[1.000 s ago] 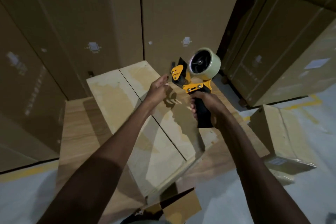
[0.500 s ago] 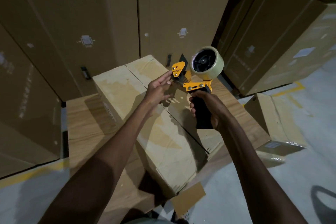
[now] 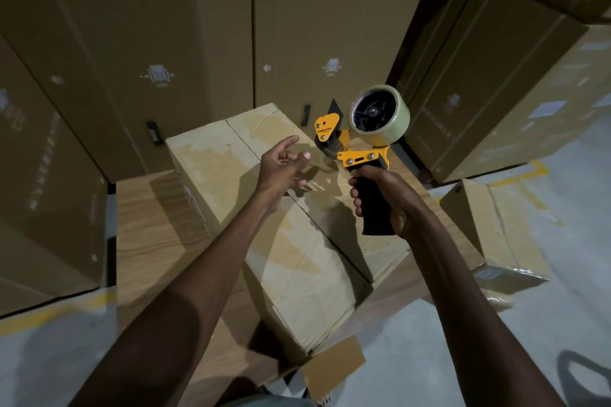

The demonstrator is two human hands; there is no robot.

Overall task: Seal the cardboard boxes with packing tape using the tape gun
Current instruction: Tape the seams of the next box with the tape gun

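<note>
Since a second ago our left hand [image 3: 281, 167] backs off the tape gun [image 3: 360, 142], fingers loose, holding nothing. Our right hand [image 3: 385, 198] grips its black handle, hovering over the cardboard box [image 3: 264, 208]. Gun's probably light and rigid; we'd avoid the blade end.

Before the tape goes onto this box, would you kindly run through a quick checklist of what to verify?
1. Right hand grips tape gun handle: ok.
2. Tape roll loaded: ok.
3. Box flaps closed along the centre seam: ok.
4. Tape gun touching the box: not ok, held above it.
5. Left hand clear of the seam: not ok, hovers over it.
6. Loose tape end ready: cannot tell.
</note>
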